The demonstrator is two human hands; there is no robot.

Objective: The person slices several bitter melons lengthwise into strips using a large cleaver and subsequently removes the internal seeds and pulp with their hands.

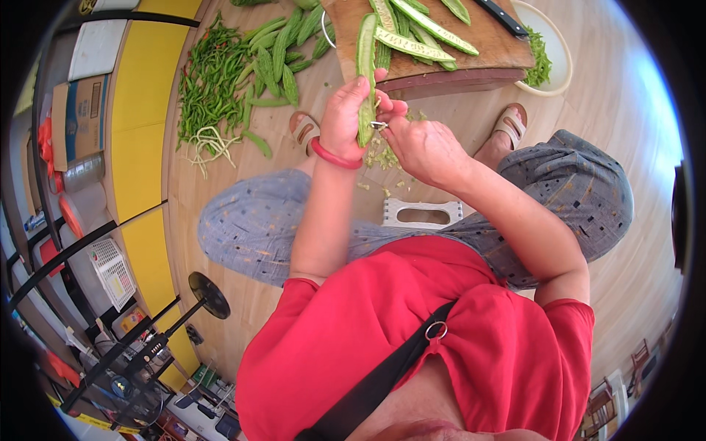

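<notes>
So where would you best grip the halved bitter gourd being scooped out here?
Around its upper half, from the rounded skin side, as the left hand does. The halved bitter gourd stands upright with its cut face toward the right hand, so gripping the back probably keeps the hollow free.

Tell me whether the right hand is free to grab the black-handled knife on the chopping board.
Probably not as things stand: the right hand is busy scraping the halved gourd, though the knife lies uncovered on the board.

At frame centre, upper half, the left hand (344, 117) and right hand (421, 147) meet on a halved gourd (365, 73). Above them sits a chopping board (441, 51) carrying gourd halves (412, 37); a bowl (555, 51) lies at its right. Chillies (209, 81) lie upper left.
</notes>
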